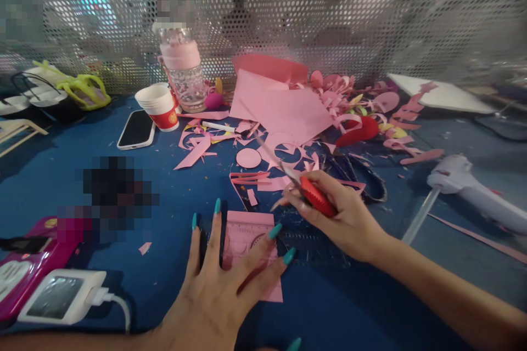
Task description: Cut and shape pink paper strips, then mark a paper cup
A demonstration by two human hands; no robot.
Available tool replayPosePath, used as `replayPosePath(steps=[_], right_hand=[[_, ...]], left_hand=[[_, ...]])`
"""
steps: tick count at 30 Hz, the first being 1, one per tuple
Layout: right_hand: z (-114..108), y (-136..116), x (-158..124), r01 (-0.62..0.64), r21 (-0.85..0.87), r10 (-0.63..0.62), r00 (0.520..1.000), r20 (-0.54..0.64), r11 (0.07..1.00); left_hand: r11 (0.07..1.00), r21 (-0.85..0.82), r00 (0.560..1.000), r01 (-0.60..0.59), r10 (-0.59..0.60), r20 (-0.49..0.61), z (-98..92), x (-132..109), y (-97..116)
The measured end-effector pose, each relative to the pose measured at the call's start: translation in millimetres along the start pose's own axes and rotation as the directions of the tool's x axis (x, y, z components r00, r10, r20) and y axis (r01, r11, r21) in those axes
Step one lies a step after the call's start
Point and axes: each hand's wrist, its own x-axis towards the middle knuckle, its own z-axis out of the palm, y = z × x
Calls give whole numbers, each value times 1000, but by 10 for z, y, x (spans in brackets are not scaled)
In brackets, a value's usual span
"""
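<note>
My left hand [222,279] lies spread, fingers apart, over a piece of pink paper [251,218] on the blue table. A clear stencil ruler [313,241] with cut-out shapes lies across the paper, partly under my fingers. In my right hand [346,219] is a utility knife [317,196] with a red handle. Its long thin blade points up and to the left, raised above the paper scraps. Just beyond the paper lie pink strips [275,182] and a cut pink disc [248,158]. A dark-handled tool, perhaps scissors, [373,178] is partly hidden behind my right hand.
Pink sheets [284,109] and curled scraps [349,96] cover the back. A phone [137,129], stacked paper cups [158,105] and a bottle [181,66] stand back left. A glue gun [473,186] lies right; a magenta power strip [45,236] and a white charging device [61,296] lie left.
</note>
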Motion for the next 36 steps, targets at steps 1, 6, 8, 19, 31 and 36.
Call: replayPosePath(steps=[1,6,8,19,31,36], right_hand=[[-1,-8,4,22,-17,-22,1000,19,1000],[9,-54,27,65,-109,-62,998,25,992],[12,-57,29,62,-114,-59,998,30,992],[19,-50,36,60,-116,-58,998,20,991],[19,-56,35,62,-107,-61,998,20,992],[21,-51,32,48,-103,-45,999,29,994]], left_hand=[[1000,1,1000,8,-8,5,-2,0,4],[1000,10,1000,11,-11,20,-7,2,17],[1000,13,1000,16,-17,16,-5,4,17],[1000,15,1000,26,-26,12,38,-10,12],[1000,15,1000,24,-24,0,50,-4,14],[999,28,999,37,-37,6,48,-5,20]])
